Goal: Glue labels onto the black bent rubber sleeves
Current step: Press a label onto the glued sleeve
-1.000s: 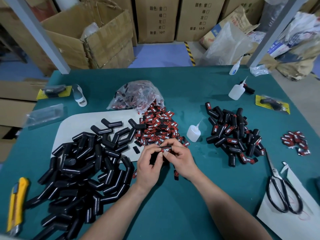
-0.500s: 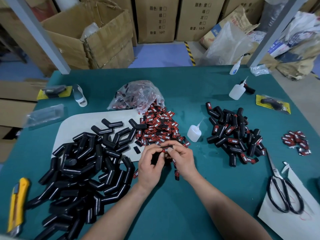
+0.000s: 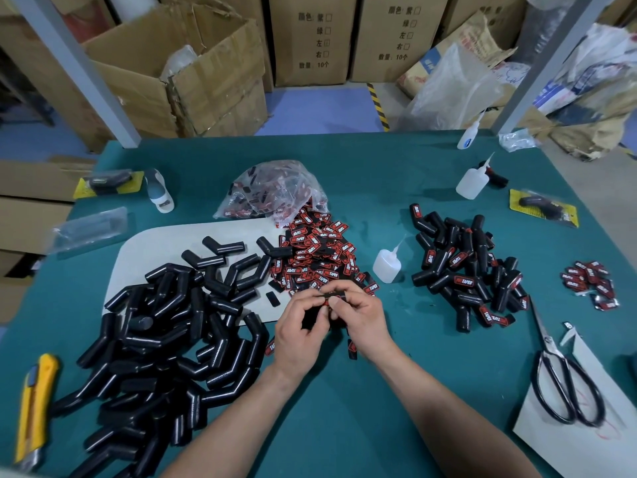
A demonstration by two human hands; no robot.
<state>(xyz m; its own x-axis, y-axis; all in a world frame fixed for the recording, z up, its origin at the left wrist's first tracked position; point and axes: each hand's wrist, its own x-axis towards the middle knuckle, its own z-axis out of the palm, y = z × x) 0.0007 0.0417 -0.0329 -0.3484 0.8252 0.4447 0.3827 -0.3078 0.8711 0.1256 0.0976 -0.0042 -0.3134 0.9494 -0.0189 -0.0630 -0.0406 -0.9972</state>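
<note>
I see both hands meeting over the table, fingers curled inward and pinching one black bent rubber sleeve (image 3: 329, 295) between them. The left hand (image 3: 301, 334) grips it from the left with thumb and forefinger; the right hand (image 3: 365, 322) grips its other end, thumb pressed on the near side. Most of the sleeve is hidden by the fingers, so I cannot tell whether a label sits on it.

Just beyond the fingertips lies the heap of red-and-black labels (image 3: 317, 257), spilling out of a clear plastic bag (image 3: 272, 191) farther back. A few loose labels lie under and just beside the wrists. A small glue bottle (image 3: 387, 267) stands upright just right of the label heap, near the right hand.

Left of the left hand spreads the large pile of plain sleeves (image 3: 155, 339), partly on a white board (image 3: 165, 243). Right of the right hand, past the glue bottle, is the smaller pile of labelled sleeves (image 3: 465, 270). Farther right lie a second small heap of labels (image 3: 589, 281) and black-handled scissors (image 3: 565, 381). A yellow utility knife (image 3: 34, 408) lies far left on the green table (image 3: 344, 426).
</note>
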